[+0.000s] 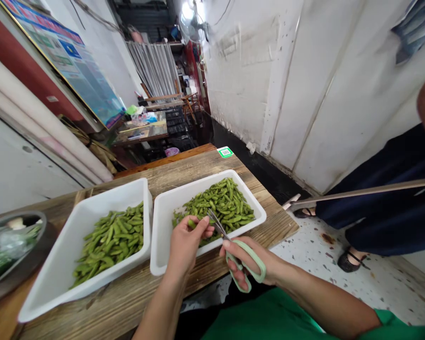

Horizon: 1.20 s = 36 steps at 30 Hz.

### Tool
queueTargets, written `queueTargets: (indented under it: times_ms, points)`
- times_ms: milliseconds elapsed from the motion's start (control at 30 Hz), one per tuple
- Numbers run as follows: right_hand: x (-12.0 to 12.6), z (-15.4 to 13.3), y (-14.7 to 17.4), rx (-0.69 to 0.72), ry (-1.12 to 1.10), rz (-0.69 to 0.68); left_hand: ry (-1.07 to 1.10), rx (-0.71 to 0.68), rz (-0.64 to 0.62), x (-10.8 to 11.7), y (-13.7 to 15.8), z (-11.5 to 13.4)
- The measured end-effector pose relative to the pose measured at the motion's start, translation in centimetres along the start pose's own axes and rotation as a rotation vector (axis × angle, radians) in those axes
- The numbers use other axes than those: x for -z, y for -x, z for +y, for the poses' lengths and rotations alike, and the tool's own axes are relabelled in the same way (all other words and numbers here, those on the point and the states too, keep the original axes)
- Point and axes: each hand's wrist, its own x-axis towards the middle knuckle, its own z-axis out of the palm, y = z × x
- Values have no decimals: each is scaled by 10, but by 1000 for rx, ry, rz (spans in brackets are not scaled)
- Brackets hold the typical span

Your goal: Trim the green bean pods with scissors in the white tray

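Between the thumb and fingers of my left hand (pixel 189 238) is a green edamame pod (pixel 191 224), pinched over the near edge of the right white tray (pixel 158 236). My right hand (pixel 253 257) grips a pair of scissors (pixel 258 270) with pale green handles. The scissor blades are slightly apart, their tips close to my left fingertips. Beneath the blades, many edamame pods (pixel 230 200) lie heaped in the right tray. A second white tray (pixel 62 241), to the left, holds another pile of pods (pixel 115 236).
Both trays stand on a wooden table (pixel 184 172) with a green QR-code card (pixel 225 152) at its far corner. At far left is a dark basin (pixel 38 245) with bagged greens. Another person (pixel 386 198) stands at right, a long wooden handle (pixel 361 192) reaching toward the table corner.
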Motion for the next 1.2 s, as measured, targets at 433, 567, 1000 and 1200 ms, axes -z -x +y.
queueTargets:
  times_ms: [433, 567, 1000, 1200]
  points:
    - [25, 0, 7, -23, -252, -168, -1299, -423, 663, 88, -16, 47]
    - [25, 0, 8, 5, -226, -149, -1429, -520, 407, 45, -33, 40]
    - [27, 10, 8, 35, -105, -22, -1077, -318, -8, 7, -79, 5]
    - [23, 8, 6, 37, 79, 19, -618, -227, -91, 20, -39, 3]
